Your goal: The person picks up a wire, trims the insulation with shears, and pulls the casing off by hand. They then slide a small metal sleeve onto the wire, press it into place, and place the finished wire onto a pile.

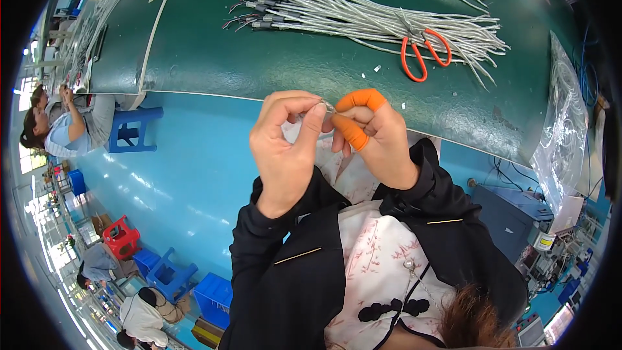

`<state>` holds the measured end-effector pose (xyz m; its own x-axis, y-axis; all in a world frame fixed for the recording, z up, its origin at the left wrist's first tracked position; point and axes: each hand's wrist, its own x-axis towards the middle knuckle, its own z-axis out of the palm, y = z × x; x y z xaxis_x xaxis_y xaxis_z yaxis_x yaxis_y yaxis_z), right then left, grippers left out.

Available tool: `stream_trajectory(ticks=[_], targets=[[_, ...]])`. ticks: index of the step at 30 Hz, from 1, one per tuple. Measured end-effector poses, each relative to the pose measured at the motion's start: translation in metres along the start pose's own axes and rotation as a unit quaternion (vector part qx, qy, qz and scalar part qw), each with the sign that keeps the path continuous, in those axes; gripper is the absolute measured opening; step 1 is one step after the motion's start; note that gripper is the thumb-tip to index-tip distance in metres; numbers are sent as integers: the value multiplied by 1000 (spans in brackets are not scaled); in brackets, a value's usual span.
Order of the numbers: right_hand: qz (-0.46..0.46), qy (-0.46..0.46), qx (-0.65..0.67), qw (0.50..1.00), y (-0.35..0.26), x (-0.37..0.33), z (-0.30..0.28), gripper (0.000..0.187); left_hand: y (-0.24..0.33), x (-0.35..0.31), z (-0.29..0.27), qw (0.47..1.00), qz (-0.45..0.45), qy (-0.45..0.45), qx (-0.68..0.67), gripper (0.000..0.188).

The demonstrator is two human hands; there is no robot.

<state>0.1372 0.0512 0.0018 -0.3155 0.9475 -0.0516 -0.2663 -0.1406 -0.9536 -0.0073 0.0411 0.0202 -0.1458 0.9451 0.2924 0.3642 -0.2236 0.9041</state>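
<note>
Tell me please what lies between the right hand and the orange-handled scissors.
The head view shows green tabletop between the right hand and orange-handled scissors, with a small white scrap on it.

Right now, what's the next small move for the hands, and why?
I'd probably ease the left hand's thumb back slightly, just enough to expose the small thin piece. Its fingertips and those of the right hand, two in orange finger covers, crowd around it and hide most of it, so its exact shape can't be told.
</note>
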Motion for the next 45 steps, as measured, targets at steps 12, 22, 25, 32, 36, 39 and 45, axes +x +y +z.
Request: stream_trajectory(ticks=[12,22,25,32,36,39,45], targets=[[89,-3,167,982,4,10,0,16,4,-4,20,998,-42,18,-41,1],[77,-35,162,983,-2,9,-11,20,-15,-2,25,990,24,48,-130,6],[39,15,65,997,-7,13,-20,20,-8,-6,30,991,14,45,-128,6],[-6,-12,28,1000,-19,12,-24,16,-5,-8,32,997,78,16,4,8],[-29,-55,27,998,-16,14,-32,18,3,-6,25,998,32,-32,-44,6],[-146,-91,-57,983,-13,21,-42,17,10,-1,17,963,-115,-100,-224,4],[-251,-137,-180,941,-18,26,-50,16,4,12,1,822,-293,-211,-441,4]])
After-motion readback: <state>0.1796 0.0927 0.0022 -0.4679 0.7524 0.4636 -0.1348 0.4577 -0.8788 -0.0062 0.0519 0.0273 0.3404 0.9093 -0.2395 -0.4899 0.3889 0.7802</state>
